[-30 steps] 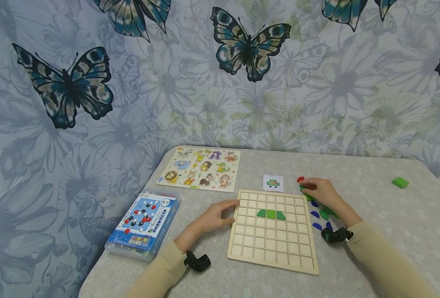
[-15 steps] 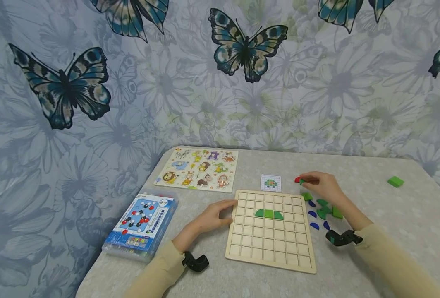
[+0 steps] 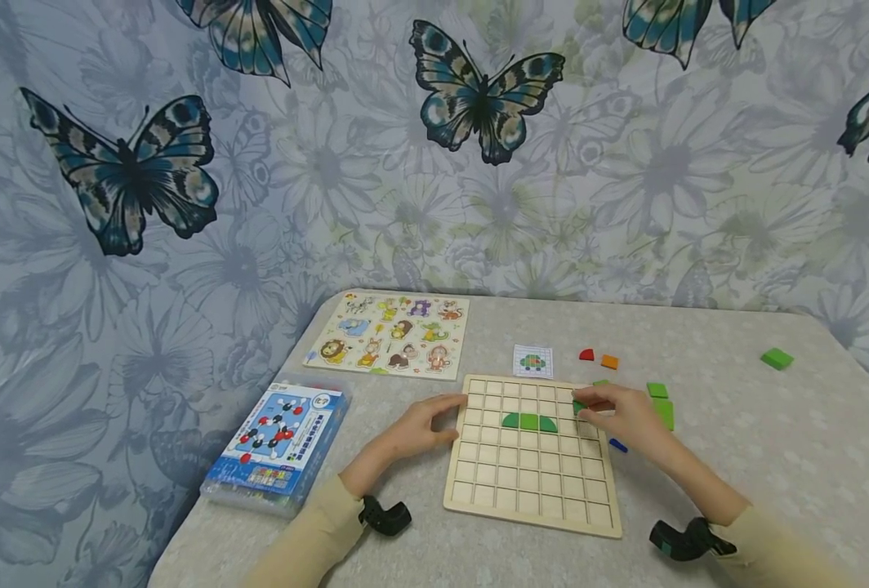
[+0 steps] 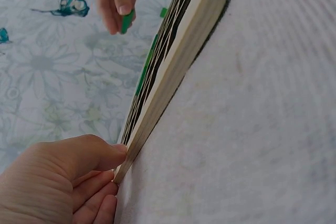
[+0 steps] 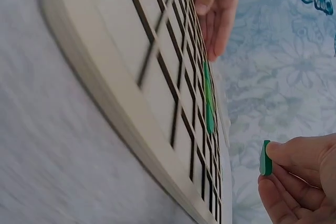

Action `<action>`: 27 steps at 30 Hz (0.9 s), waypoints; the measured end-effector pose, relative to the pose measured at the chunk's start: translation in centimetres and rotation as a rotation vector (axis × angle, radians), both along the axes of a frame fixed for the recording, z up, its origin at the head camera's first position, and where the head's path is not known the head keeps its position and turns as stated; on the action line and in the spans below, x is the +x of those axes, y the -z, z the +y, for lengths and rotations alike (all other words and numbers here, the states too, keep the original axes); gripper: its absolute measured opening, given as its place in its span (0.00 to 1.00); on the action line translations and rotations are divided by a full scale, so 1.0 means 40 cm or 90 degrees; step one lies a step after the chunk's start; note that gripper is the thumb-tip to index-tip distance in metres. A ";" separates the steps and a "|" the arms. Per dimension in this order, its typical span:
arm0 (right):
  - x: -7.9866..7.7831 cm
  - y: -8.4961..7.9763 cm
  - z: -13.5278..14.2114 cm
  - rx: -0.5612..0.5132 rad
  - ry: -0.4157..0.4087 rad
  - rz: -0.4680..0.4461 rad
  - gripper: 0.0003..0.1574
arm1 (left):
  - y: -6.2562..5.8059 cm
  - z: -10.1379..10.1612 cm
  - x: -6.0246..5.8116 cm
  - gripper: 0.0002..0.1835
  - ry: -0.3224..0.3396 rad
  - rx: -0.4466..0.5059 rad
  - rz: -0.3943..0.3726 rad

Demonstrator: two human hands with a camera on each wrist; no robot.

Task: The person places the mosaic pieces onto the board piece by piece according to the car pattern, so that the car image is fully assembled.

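A wooden grid board [image 3: 508,474] lies on the table in the head view. On it a light green square tile [image 3: 528,421] sits between two dark green rounded tiles, the left one [image 3: 510,420] and the right one [image 3: 548,424]. My left hand [image 3: 420,427] rests at the board's left edge, index finger and thumb spread apart along it. Over the board's upper right part, my right hand [image 3: 626,416] pinches a small dark green tile [image 5: 266,157] with a curved side between thumb and fingers; the right wrist view shows it raised off the grid.
A small pattern card [image 3: 533,361] lies behind the board. Red [image 3: 586,354], orange [image 3: 609,362], light green [image 3: 662,412] and blue [image 3: 617,445] tiles lie to the right; one green block [image 3: 777,358] is farther off. An animal puzzle [image 3: 390,335] and a boxed kit [image 3: 280,441] stand left.
My right hand has moved from the loose tiles beside the red piece toward me and left, over the board, carrying the dark green tile. The orange tile is now uncovered. My left hand stays put.
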State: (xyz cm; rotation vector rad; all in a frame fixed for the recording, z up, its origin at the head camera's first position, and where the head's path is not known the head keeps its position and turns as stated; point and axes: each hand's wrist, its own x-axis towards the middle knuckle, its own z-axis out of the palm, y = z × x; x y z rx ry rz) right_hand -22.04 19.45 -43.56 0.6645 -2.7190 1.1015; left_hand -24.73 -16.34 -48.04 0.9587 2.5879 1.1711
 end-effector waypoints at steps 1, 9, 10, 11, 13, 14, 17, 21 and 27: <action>0.008 0.003 -0.005 -0.003 -0.004 -0.002 0.18 | 0.000 0.000 0.000 0.31 0.001 0.001 0.000; 0.063 0.035 -0.029 -0.033 -0.009 -0.040 0.17 | -0.002 0.000 0.005 0.31 -0.002 0.005 -0.008; 0.067 0.041 -0.030 -0.032 -0.005 -0.042 0.16 | -0.003 0.000 0.005 0.31 -0.002 0.004 -0.009; 0.070 0.046 -0.031 -0.037 -0.004 -0.040 0.16 | -0.004 0.000 0.005 0.31 -0.002 0.004 -0.009; 0.076 0.055 -0.033 -0.041 -0.004 -0.034 0.16 | -0.005 0.000 0.004 0.32 -0.002 0.004 -0.010; 0.078 0.060 -0.033 -0.043 -0.005 -0.029 0.17 | -0.004 0.000 0.004 0.32 -0.002 0.004 -0.011; 0.080 0.073 -0.037 -0.039 -0.011 -0.017 0.17 | -0.004 0.001 0.003 0.32 -0.001 0.005 -0.010; 0.081 0.090 -0.041 -0.029 -0.018 -0.005 0.17 | -0.002 0.001 0.002 0.32 -0.002 0.004 -0.007; 0.080 0.101 -0.047 0.003 -0.013 0.074 0.18 | -0.002 0.001 -0.002 0.32 0.000 -0.002 -0.007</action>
